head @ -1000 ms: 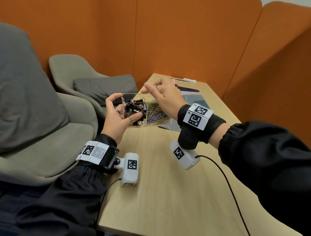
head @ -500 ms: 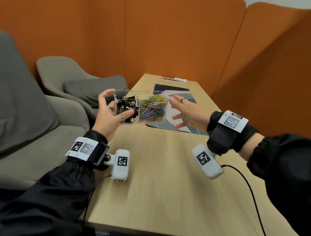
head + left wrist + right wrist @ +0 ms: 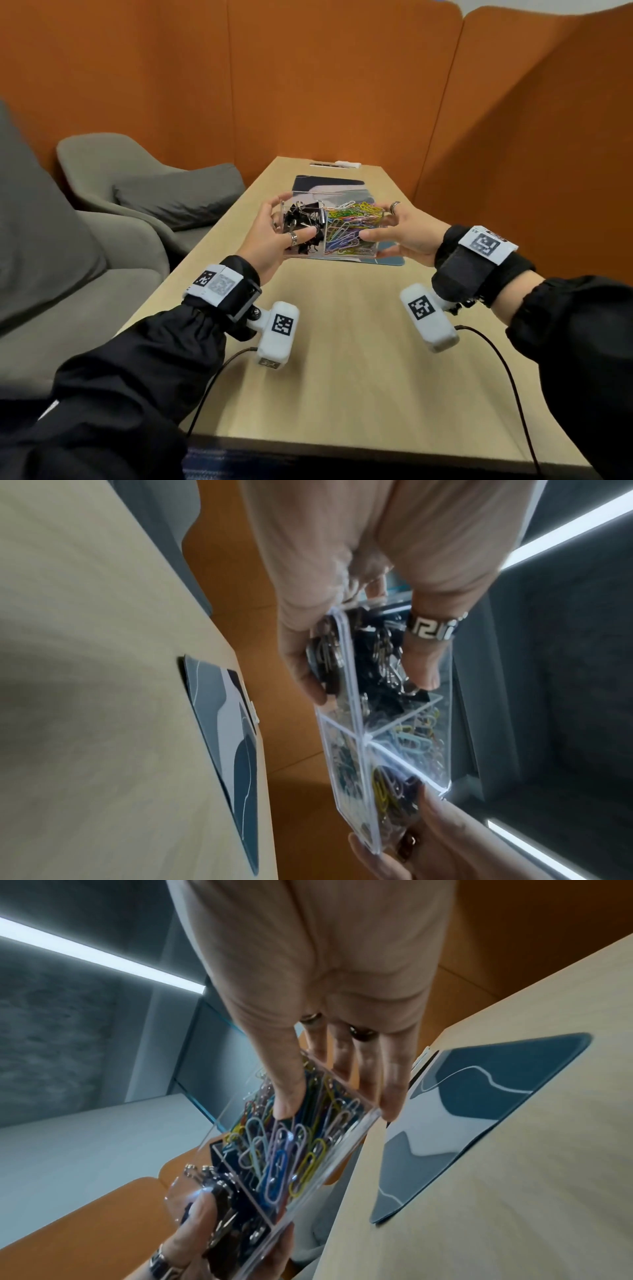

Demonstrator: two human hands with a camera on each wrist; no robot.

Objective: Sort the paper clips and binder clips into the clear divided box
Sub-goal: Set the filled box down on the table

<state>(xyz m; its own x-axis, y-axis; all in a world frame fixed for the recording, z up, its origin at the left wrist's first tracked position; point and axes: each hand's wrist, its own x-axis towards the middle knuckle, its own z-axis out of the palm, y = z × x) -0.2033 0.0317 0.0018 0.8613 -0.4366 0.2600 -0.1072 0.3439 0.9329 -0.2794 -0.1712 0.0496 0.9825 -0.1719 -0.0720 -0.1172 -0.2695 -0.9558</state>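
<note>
The clear divided box [image 3: 366,254] is held a little above the table, between both hands. Black binder clips [image 3: 305,219] fill its left compartment and coloured paper clips [image 3: 349,226] its right one. My left hand [image 3: 291,219] grips the left end, thumb across the front wall and fingers behind. My right hand [image 3: 375,222] grips the right end the same way. The left wrist view shows the left hand [image 3: 371,689] around the binder clips [image 3: 383,653] side of the box [image 3: 441,723]. In the right wrist view the right hand [image 3: 337,1112] clasps the box [image 3: 342,1145] by the paper clips [image 3: 281,1150].
A blue-grey patterned mat [image 3: 342,185] lies on the wooden table [image 3: 342,359] under and behind the box. A small white object [image 3: 346,164] sits at the table's far end. Grey armchairs [image 3: 120,171] stand at the left, and orange partitions enclose the back and right.
The right hand, free beside the box half a second ago, now grips its right end. The box has moved right, over the table, and sits level between both hands.
</note>
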